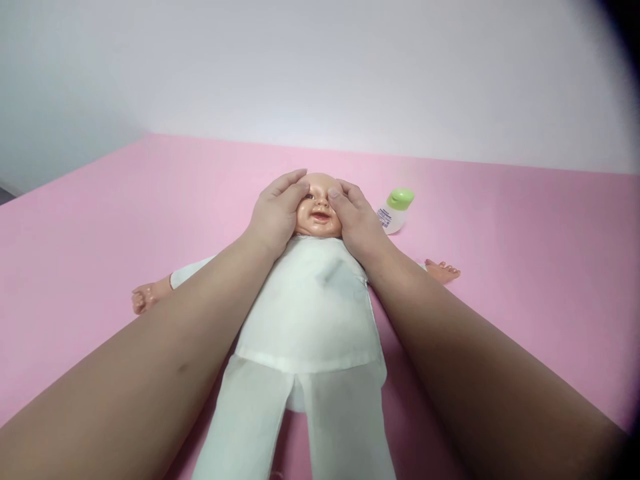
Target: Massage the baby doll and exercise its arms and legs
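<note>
A baby doll (310,307) in a white top and trousers lies face up, its arms spread out to the sides. My left hand (280,210) cups one side of its head, the thumb resting beside the eye. On the opposite side, my right hand (356,217) holds the head too, with its thumb over the other eye. Between my palms the doll's face (320,217) shows, shiny about the cheeks and mouth. My fingertips are partly hidden behind the head. A greyish patch marks the chest of the top.
A small clear bottle with a green cap (397,210) stands just beyond my right hand, leaning slightly. Everything rests on a pink surface (525,267). Behind it rises a pale wall (350,73).
</note>
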A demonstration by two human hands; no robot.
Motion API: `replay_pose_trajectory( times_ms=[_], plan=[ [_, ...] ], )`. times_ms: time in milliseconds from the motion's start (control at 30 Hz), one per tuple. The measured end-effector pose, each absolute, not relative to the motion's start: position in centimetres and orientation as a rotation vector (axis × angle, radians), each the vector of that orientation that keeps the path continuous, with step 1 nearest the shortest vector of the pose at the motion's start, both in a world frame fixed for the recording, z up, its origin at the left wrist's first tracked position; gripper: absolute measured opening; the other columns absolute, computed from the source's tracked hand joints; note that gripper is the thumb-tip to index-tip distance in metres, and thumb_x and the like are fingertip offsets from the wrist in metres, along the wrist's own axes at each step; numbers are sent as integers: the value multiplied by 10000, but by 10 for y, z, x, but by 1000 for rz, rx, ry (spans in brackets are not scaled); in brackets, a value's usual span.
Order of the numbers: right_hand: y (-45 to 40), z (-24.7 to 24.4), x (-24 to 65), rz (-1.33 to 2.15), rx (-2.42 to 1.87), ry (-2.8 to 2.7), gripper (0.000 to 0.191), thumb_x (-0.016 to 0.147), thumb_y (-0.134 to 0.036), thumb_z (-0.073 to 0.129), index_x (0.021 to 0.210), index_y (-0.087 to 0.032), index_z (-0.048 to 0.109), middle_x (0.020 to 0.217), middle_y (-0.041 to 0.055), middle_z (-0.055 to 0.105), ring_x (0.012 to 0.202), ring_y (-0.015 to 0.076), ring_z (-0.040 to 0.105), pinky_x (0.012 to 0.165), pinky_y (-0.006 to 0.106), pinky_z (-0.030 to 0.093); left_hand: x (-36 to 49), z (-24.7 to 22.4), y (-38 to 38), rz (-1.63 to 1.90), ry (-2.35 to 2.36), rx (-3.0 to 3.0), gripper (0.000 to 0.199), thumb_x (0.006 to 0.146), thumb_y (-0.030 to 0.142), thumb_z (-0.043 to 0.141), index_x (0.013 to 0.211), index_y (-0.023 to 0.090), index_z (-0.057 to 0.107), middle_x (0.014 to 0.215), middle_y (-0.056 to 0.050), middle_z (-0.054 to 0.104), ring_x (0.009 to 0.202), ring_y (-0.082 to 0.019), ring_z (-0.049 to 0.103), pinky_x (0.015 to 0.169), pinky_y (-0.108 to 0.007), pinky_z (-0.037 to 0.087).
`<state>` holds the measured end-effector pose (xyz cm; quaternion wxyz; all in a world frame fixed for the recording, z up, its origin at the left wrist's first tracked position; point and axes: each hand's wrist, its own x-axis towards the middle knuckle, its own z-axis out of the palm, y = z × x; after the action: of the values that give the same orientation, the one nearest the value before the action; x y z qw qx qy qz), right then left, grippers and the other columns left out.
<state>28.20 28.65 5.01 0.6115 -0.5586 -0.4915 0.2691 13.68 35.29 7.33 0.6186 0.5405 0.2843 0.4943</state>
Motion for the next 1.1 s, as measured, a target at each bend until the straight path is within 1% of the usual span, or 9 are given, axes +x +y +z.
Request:
replay_pose_trajectory(
  times_ms=[100, 300, 433, 600, 900, 1100],
  plan=[
    [287, 50, 282, 617, -1287, -1148, 485, 927, -651, 610, 1299, -339, 594, 1383, 3, 622, 1335, 271, 546, 1167, 476, 416, 137, 72, 354, 1147, 666, 1263, 388, 850, 320, 722, 1223, 216, 707, 1111, -78, 725, 1116, -306, 695, 1010, -475, 554],
    [291, 47, 281, 593, -1289, -1126, 524, 907, -651, 628, 1307, -314, 598, 1405, 26, 614, 1342, 266, 540, 1165, 475, 405, 139, 71, 356, 1168, 687, 1258, 401, 803, 335, 729, 1190, 232, 720, 1077, -49, 754, 1017, -251, 720, 936, -413, 590],
    [294, 45, 282, 610, -1277, -1118, 557, 889, -665, 635, 1314, -307, 595, 1403, 37, 618, 1326, 267, 551, 1163, 492, 405, 139, 70, 357, 1163, 690, 1257, 428, 788, 350, 734, 1197, 224, 716, 1105, -61, 753, 1021, -243, 715, 945, -399, 579],
    [293, 46, 281, 607, -1292, -1104, 585, 883, -659, 645, 1329, -286, 591, 1395, 51, 624, 1304, 271, 567, 1152, 482, 413, 139, 70, 358, 1162, 694, 1259, 459, 781, 362, 740, 1213, 208, 713, 1139, -77, 748, 1022, -239, 710, 958, -389, 566],
    [293, 47, 280, 655, -1296, -1069, 516, 909, -593, 645, 1334, -307, 580, 1406, 21, 622, 1308, 258, 567, 1136, 444, 436, 139, 67, 364, 1161, 705, 1248, 445, 782, 360, 746, 1202, 214, 727, 1117, -63, 749, 1009, -232, 709, 973, -403, 555],
    [290, 51, 279, 622, -1323, -1080, 516, 913, -579, 642, 1340, -295, 585, 1422, 25, 611, 1333, 257, 548, 1160, 442, 408, 139, 69, 362, 1151, 700, 1233, 437, 783, 344, 740, 1200, 213, 726, 1094, -58, 752, 997, -228, 711, 966, -406, 559]
  ],
)
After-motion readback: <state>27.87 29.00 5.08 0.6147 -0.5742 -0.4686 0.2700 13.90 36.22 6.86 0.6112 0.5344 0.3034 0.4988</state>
